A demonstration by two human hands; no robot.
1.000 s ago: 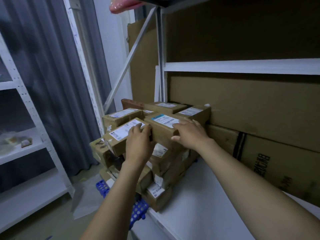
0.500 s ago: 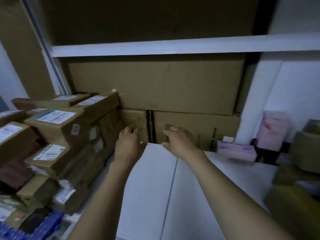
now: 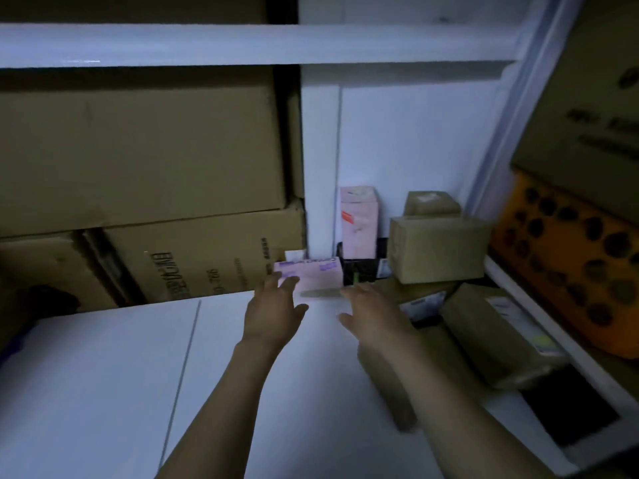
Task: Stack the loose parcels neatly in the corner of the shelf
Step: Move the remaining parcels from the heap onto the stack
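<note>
Left hand (image 3: 273, 307) and right hand (image 3: 375, 305) both empty, fingers spread, reaching either side of the flat pink box (image 3: 313, 274) at the back of the white shelf (image 3: 103, 375), probably to clamp its ends; loose brown parcels (image 3: 435, 250) lie jumbled in the right corner.

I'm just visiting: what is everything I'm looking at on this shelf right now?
large cartons: three, brown, stacked at the back left.
flat box: one, pink, lying by the white post.
upright box: one, pink, in the back corner.
parcels: about four, brown, piled at the right.
spotted box: one, orange, far right.
shelf: one, white, under it all.
left hand: one, open, stretched toward the flat box.
right hand: one, open, beside the left.
</note>
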